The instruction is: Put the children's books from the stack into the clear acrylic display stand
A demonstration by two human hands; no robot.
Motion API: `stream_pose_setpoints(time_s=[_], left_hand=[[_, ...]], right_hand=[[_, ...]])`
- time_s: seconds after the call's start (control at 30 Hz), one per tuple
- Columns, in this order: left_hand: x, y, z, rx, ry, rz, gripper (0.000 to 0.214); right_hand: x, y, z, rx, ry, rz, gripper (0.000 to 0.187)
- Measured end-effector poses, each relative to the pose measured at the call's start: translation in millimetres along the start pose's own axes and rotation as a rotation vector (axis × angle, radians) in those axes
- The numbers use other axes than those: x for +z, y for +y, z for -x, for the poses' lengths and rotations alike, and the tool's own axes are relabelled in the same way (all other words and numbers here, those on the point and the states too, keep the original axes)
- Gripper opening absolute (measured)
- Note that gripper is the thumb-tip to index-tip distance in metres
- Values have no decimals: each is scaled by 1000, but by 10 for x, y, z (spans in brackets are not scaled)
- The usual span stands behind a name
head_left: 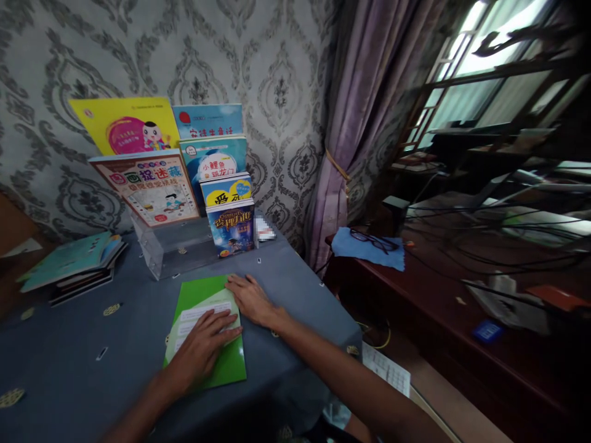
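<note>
A green book [231,364] lies flat on the table, its cover showing a pale green panel with white text blocks. Across the middle of that cover rests my left hand [203,341], flat with fingers stretched out. My right hand [252,300] lies at the book's upper right edge, fingers extended over the corner and the wrist on the tablecloth. Neither hand grips anything. Behind the book stands a clear acrylic rack [157,249] with several upright books, among them a dark blue book [233,237] in front and a brown-bordered book [161,200] at left.
A stack of books [76,261] lies at the table's left. The grey-blue tablecloth [133,369] covers the table. To the right, a dark red desk [415,307] holds glasses [376,241] on a blue cloth [344,246], plus cables and papers. A purple curtain [337,154] hangs between.
</note>
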State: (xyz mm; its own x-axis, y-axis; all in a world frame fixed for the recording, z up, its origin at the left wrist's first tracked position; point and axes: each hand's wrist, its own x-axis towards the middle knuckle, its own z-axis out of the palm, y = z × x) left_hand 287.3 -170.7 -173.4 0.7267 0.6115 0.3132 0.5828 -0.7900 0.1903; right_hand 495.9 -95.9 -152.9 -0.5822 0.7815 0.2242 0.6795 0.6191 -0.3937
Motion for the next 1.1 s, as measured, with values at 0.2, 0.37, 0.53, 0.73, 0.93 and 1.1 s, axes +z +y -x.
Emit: stream_pose_setpoints(time_s=[0.2, 0.37, 0.53, 0.73, 0.93, 1.1], left_hand=[[10, -27, 14, 22, 8, -47, 58], [26, -47, 17, 42, 8, -67, 58], [58, -30, 18, 29, 51, -76, 57], [61, 28, 11, -31, 146, -102, 53], [53, -53, -87, -113, 136, -180, 43], [30, -254, -263, -229, 85, -245, 42]], right_hand=[[-37, -80, 250, 1, 3, -12, 39], [-52, -141, 506, -35, 44, -53, 34], [26, -123, 683, -66, 82, -91, 36], [51, -110, 715, -71, 145, -86, 37], [-20, -158, 722, -67, 130, -94, 39], [-66, -181, 745, -54, 117, -118, 37]])
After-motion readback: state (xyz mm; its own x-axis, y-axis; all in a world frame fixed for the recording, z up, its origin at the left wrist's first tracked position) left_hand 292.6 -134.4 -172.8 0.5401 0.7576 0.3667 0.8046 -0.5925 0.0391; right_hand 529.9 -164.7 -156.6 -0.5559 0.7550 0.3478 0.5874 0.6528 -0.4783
